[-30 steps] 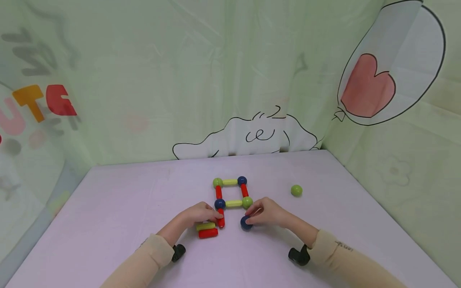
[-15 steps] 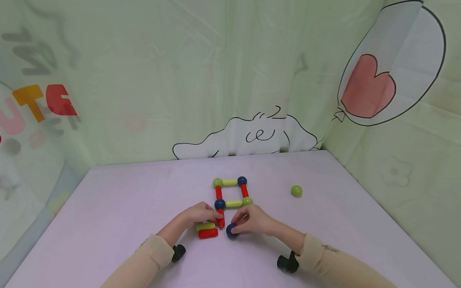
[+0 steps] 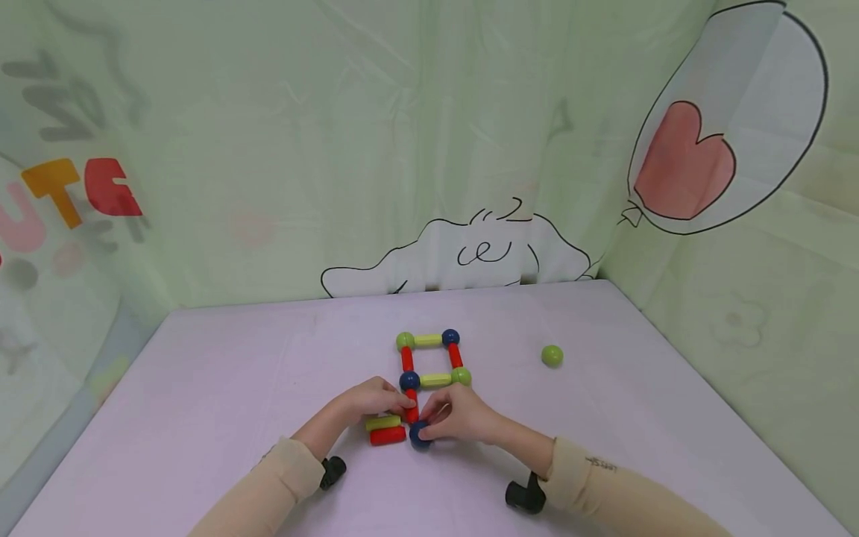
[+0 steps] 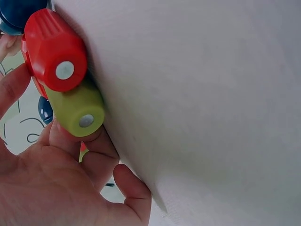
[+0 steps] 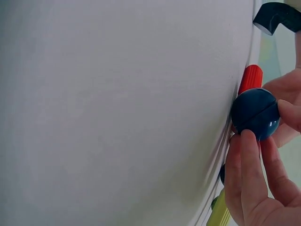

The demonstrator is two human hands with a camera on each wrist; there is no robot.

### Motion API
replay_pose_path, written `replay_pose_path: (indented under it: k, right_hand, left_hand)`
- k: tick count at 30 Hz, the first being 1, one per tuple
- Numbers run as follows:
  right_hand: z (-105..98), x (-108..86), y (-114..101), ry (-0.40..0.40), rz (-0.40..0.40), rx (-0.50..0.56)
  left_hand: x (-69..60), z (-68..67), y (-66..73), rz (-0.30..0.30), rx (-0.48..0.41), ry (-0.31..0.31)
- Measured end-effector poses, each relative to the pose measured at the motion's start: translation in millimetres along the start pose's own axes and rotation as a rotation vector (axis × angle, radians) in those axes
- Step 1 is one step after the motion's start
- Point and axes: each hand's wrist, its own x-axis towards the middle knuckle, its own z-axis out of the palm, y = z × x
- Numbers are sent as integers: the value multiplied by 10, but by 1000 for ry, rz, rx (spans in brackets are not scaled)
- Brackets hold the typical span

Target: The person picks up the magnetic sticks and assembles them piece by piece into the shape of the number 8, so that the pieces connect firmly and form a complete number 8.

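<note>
My left hand (image 3: 374, 397) pinches a red magnetic rod (image 3: 412, 412) that runs toward me from the near-left blue ball (image 3: 409, 380) of a square. That square has red and yellow rods (image 3: 436, 380) with blue and green balls at its corners. In my right hand (image 3: 464, 418), between thumb and fingers, is a larger-looking loose blue ball (image 5: 255, 113) at the near end of the held rod; whether they touch is hard to tell. A loose yellow rod (image 4: 77, 108) and a loose red rod (image 4: 54, 52) lie side by side just below my left hand.
A lone green ball (image 3: 552, 356) sits to the right on the pale tabletop (image 3: 268, 358). Behind the table hangs a printed green curtain (image 3: 282, 149). Each wrist carries a black camera (image 3: 526, 496) close to the table.
My right hand has brought the blue ball leftward and slightly nearer to me, up to the red rod's near end. My left hand has kept its place on the rod.
</note>
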Motion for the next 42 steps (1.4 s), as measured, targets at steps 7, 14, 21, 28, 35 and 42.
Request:
replay_pose_path:
  k: [7,14,21,28,35,42]
  right_hand:
    - [55,9,-42,21,-41,-36]
    - [80,17,-62,41,-73,-86]
    - [92,14,-86,61,-86,-129]
    - [147,-3,-168,51,-180,-233]
    - [257,-2,-327,6,-203,-636]
    - [340,32,-403,-8,-255,-852]
  left_hand:
    - [-21,-12,1,21,4,-4]
    - [-12,-23,-8,45,-9,-36]
    - [-15,-34,2,48,-26,-48]
    - [-16,-51,-3,64,-32,-64]
    - [-3,-68,-10,80,-21,-76]
    - [11,-63,-6,53,-15,-66]
